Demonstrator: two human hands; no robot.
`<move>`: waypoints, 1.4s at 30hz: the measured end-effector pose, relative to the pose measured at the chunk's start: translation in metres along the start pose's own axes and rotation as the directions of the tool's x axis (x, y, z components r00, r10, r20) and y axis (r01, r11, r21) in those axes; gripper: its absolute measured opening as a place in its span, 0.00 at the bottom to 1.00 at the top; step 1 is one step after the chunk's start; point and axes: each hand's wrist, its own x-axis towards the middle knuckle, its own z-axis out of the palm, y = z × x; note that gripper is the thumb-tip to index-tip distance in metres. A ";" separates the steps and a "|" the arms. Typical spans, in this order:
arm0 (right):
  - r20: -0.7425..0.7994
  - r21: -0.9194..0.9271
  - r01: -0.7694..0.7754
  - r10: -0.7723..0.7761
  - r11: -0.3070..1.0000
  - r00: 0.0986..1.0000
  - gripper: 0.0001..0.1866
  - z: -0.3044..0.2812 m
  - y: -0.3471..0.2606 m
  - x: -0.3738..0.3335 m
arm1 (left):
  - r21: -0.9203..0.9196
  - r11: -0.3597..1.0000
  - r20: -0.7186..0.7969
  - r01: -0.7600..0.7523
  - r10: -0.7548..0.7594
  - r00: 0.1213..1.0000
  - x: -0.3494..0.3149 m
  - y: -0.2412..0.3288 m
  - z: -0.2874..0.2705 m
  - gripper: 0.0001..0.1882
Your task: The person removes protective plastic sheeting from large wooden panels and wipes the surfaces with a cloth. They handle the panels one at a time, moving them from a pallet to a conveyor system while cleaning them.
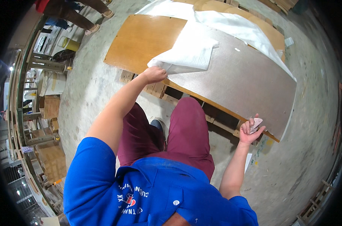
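My left hand (156,74) is closed on the corner of a thin white wrapping sheet (191,52), at the near edge of the boards. The sheet lies bunched over the join between a glossy brown wooden panel (144,39) and a greyish, dull-surfaced panel (235,75). At the right end of the grey panel, my right hand (250,132) is palm up with curled fingers. A small folded pale pink piece (256,125) is held in it; its material is unclear. More white sheeting (242,26) runs along the far side.
The panels rest on a wooden pallet (159,89) over a concrete floor (86,94). Behind them are more brown curved boards (216,6). A rack with cardboard boxes (50,160) and a white bucket (53,82) stands left. Another person's legs (74,19) show at upper left.
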 end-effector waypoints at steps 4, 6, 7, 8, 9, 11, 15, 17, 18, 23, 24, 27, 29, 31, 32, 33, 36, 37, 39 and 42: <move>0.015 0.024 0.003 -0.004 1.000 1.000 0.35 0.010 0.007 0.012 | -0.118 0.976 -0.077 0.181 -0.191 0.979 0.003 -0.001 -0.005 0.05; 0.004 -0.005 0.041 -0.041 0.999 0.999 0.36 0.011 -0.001 0.013 | -0.540 0.763 -0.225 0.355 -0.537 0.813 0.027 0.008 -0.023 0.07; 0.002 -0.012 0.040 -0.040 0.999 0.999 0.36 0.013 -0.003 0.015 | -0.723 0.586 -0.220 0.365 -0.697 0.682 0.038 0.012 -0.037 0.08; 0.003 -0.007 0.025 -0.025 1.000 1.000 0.36 0.015 -0.002 0.017 | -0.898 0.274 -0.057 0.343 -0.848 0.528 0.046 0.009 -0.053 0.11; 0.005 -0.001 0.010 -0.010 1.000 1.000 0.36 0.017 0.000 0.018 | -0.994 -0.011 0.068 0.107 -0.832 0.551 0.053 0.008 -0.070 0.12; 0.006 0.012 0.019 -0.019 1.000 1.000 0.35 0.021 -0.002 0.018 | -0.735 -0.601 0.244 -0.315 -0.667 0.704 0.084 0.020 -0.115 0.12; 0.179 0.084 0.121 -0.135 0.989 0.975 0.34 0.033 -0.021 0.015 | -0.537 -0.824 0.250 -0.178 -0.358 0.900 0.166 0.173 -0.196 0.24; 0.291 0.141 0.187 -0.221 0.972 0.931 0.31 0.049 -0.036 0.011 | -0.980 0.195 -0.085 -0.046 -0.191 0.978 0.175 0.217 -0.197 0.26; 0.330 0.142 0.232 -0.267 0.962 0.905 0.31 0.052 -0.053 0.007 | -0.698 0.701 -0.150 -0.146 0.056 0.987 0.170 0.228 -0.192 0.24; 0.370 0.137 0.288 -0.318 0.948 0.873 0.30 0.077 -0.089 -0.006 | -0.175 0.926 0.325 0.335 -0.267 0.907 0.092 0.081 -0.051 0.10; 0.334 0.075 0.341 -0.346 0.937 0.877 0.30 0.065 -0.106 -0.021 | -0.308 0.919 -0.004 0.246 -0.260 0.966 0.077 0.065 -0.059 0.09; 0.278 0.035 0.358 -0.354 0.933 0.893 0.31 0.049 -0.108 -0.031 | -0.389 0.919 -0.245 0.066 -0.172 0.954 0.037 0.037 -0.087 0.09; 0.203 0.019 0.373 -0.369 0.927 0.907 0.31 0.030 -0.111 -0.038 | -0.364 0.921 -0.445 -0.140 -0.040 0.895 0.043 0.062 -0.119 0.11; 0.221 0.120 0.311 -0.331 0.943 0.918 0.31 0.026 -0.094 -0.023 | -0.463 0.878 -0.576 -0.120 -0.195 0.793 0.053 0.078 -0.128 0.11; 0.214 0.150 0.301 -0.328 0.942 0.920 0.31 0.029 -0.088 -0.015 | -0.514 0.848 -0.626 -0.126 -0.271 0.731 0.064 0.088 -0.132 0.11; 0.215 0.210 0.294 -0.337 0.933 0.917 0.31 0.031 -0.084 -0.011 | -0.875 0.396 -0.464 -0.280 -0.514 0.722 0.078 0.101 -0.145 0.11; 0.264 0.192 0.292 -0.335 0.937 0.904 0.33 0.037 -0.090 -0.009 | -0.536 -0.745 0.060 -0.398 -0.504 0.862 0.126 0.140 -0.202 0.18; 0.262 0.182 0.295 -0.335 0.938 0.905 0.33 0.031 -0.087 -0.016 | -0.514 -0.761 -0.006 -0.395 -0.457 0.889 0.133 0.153 -0.207 0.17; 0.260 0.164 0.297 -0.332 0.941 0.907 0.33 0.023 -0.091 -0.027 | -0.466 -0.793 -0.147 -0.392 -0.368 0.918 0.146 0.175 -0.225 0.14; 0.245 0.148 0.265 -0.295 0.953 0.924 0.33 0.007 -0.094 -0.045 | -0.885 0.162 -0.463 -0.438 -0.184 0.867 0.163 0.199 -0.236 0.31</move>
